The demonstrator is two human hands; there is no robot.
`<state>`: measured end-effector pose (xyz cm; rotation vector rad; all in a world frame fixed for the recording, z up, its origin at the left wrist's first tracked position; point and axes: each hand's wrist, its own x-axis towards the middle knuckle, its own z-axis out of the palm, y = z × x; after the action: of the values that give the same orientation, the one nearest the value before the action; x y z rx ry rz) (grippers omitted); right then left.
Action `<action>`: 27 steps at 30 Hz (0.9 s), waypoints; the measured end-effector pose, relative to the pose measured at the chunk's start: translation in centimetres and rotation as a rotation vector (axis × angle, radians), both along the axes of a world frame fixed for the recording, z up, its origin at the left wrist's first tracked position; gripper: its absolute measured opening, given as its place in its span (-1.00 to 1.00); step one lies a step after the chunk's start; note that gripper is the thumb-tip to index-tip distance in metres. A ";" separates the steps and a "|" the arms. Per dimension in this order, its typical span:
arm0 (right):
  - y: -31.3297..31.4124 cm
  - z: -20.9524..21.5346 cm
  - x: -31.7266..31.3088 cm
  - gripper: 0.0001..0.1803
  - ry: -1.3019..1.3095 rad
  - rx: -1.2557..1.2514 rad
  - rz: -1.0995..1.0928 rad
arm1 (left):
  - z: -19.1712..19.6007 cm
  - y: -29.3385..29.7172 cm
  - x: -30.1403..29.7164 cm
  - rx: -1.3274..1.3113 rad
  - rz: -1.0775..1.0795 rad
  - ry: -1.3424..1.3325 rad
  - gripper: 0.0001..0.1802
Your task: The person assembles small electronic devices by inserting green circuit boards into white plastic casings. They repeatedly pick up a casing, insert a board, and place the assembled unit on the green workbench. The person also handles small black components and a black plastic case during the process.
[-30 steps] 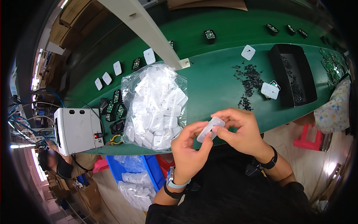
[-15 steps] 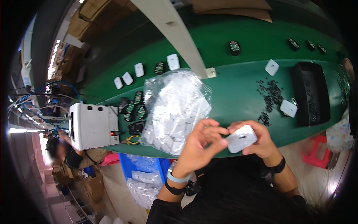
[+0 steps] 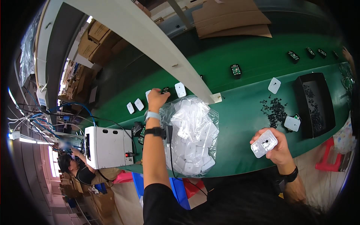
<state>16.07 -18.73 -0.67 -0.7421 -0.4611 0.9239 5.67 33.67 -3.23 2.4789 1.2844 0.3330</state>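
My left hand (image 3: 157, 98) is stretched far out over the green belt (image 3: 240, 112), its fingers closed on a small black part (image 3: 165, 90) beside a white square cover (image 3: 180, 89). My right hand (image 3: 273, 148) stays near the front edge and holds a white square plastic cover (image 3: 264, 143) with a dark hole in its middle. Between my arms lies a clear bag (image 3: 191, 135) full of white covers.
A black tray (image 3: 314, 102) and a scatter of small black pieces (image 3: 275, 111) lie at the right, with more white covers (image 3: 274, 85) and black parts (image 3: 235, 70) on the belt. A white box machine (image 3: 108, 147) stands at the left. Another person (image 3: 80, 170) sits below left.
My left hand let go of the white cover and reached far forward to the black part on the belt. My right hand kept the cover and moved right.
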 end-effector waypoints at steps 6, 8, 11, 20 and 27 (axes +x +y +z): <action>0.3 1.4 0.4 -0.23 -0.109 -0.009 -0.004 | 7.9 -10.6 -4.7 -0.354 -0.195 -0.639 -0.31; 0.9 1.8 -0.3 -0.24 -0.135 0.021 0.020 | 10.3 -16.5 -6.9 -0.543 -0.240 -0.737 -0.30; 1.8 2.6 -1.4 -0.26 -0.179 0.066 0.072 | 11.2 -23.9 -10.2 -0.605 -0.390 -0.690 -0.35; 1.1 2.6 -3.0 -0.22 -0.306 0.077 0.088 | 7.9 -33.5 -10.7 -0.817 -0.581 -0.645 -0.36; -0.5 2.6 -3.6 -0.28 -0.407 -0.008 0.037 | 8.9 -34.3 -9.7 -0.789 -0.649 -0.550 -0.36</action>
<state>12.43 -19.19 1.93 -0.9352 -0.8311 0.8094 -4.03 -0.60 5.68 1.7835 0.2560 0.2427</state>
